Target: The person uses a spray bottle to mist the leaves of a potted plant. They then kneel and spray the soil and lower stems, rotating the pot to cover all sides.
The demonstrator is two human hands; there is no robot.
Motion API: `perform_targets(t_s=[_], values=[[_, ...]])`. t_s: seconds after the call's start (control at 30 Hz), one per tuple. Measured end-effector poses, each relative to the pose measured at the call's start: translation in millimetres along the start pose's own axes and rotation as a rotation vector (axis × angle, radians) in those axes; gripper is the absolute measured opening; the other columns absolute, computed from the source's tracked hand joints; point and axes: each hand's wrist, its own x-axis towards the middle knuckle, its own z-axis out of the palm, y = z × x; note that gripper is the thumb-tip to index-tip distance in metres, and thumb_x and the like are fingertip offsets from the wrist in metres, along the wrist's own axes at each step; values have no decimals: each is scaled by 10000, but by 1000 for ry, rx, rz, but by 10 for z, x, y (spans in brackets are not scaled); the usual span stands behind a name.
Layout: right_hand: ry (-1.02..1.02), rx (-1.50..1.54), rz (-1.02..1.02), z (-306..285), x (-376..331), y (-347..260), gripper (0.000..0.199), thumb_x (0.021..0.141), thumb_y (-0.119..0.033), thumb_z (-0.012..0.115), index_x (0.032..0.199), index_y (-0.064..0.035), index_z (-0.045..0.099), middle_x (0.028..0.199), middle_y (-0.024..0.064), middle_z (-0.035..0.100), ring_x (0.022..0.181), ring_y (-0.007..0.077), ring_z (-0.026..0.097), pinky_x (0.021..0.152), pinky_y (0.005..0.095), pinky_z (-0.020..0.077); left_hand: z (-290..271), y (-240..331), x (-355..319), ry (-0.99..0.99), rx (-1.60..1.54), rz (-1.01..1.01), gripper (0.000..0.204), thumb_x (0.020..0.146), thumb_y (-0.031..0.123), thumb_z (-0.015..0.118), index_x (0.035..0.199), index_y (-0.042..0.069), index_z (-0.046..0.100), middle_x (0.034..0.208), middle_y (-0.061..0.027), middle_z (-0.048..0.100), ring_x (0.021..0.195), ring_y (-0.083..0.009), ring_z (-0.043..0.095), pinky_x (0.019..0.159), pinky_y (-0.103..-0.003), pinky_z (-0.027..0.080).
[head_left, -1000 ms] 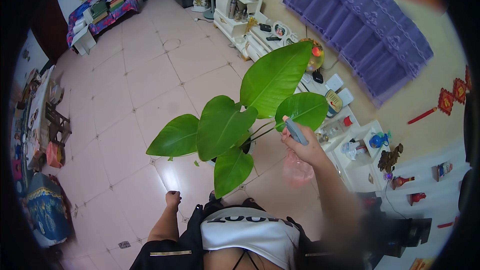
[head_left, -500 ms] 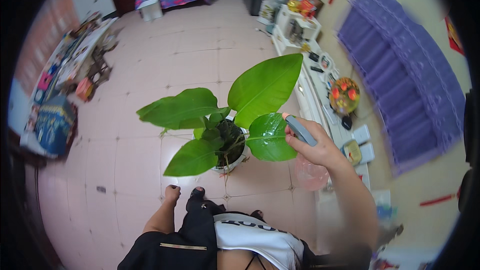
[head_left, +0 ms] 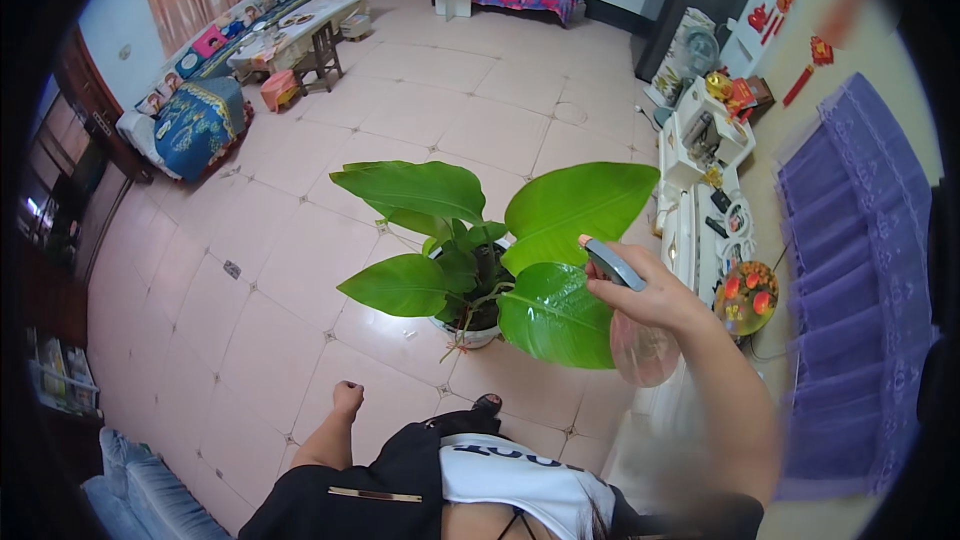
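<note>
Head view, right hand: I see the right hand [head_left: 642, 288] clamped around the grey trigger head [head_left: 616, 266] of a pink see-through spray bottle [head_left: 643, 352].
Bottle's place: beside the potted plant's shiny, seemingly wet right leaf [head_left: 553, 316], orange nozzle tip [head_left: 585, 240] facing left.
Left hand: the left hand [head_left: 348, 397] is low, fingers curled together; I see nothing in it.
Bottle's handling: I judge it light, stiff-headed, slippery if wet; best held at the neck.
Leaf's handling: probably bendy, easily torn; support from beneath.
Writing: dark letters cross the white shirt [head_left: 530, 485]; I make out no bottle label.
</note>
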Motion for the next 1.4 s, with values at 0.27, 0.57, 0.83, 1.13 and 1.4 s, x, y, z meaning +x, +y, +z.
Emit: perform_targets(t_s=[0.27,0.57,0.83,1.13,1.4], values=[[-262,34,-113,-165,438,-318,194,817,-176,637,898,-12,573,772,44,570,724,128,542,679,282,451,685,613,-209,-100,-86,72,188,808,138,616,900,-25,626,729,-95,633,620,-174,628,523,-290,491],[-525,100,58,80,1199,-580,165,729,-149,610,816,-10,591,686,86,590,641,184,578,604,335,466,894,887,-839,59,-304,29,182,801,134,631,876,-32,643,748,-111,654,643,-184,642,604,-320,520],[-621,76,45,-74,1257,-640,219,778,-187,661,935,-48,598,782,54,616,723,120,578,646,275,471,1138,-276,-1775,293,-369,-314,137,778,110,608,816,-21,618,631,-101,614,526,-184,585,489,-324,478],[-674,124,16,32,1444,-585,346,784,-161,660,1090,-33,564,807,61,617,740,124,584,664,287,471,1260,-240,-2319,293,-497,-387,140,803,100,576,885,-11,599,747,-88,600,660,-190,627,526,-301,498],[-676,202,45,185,1669,-514,252,776,-125,665,999,-43,578,772,71,627,717,131,601,654,292,471,1296,72,-2135,326,-573,-274,158,809,117,620,883,-22,606,718,-89,615,613,-177,623,501,-292,476]])
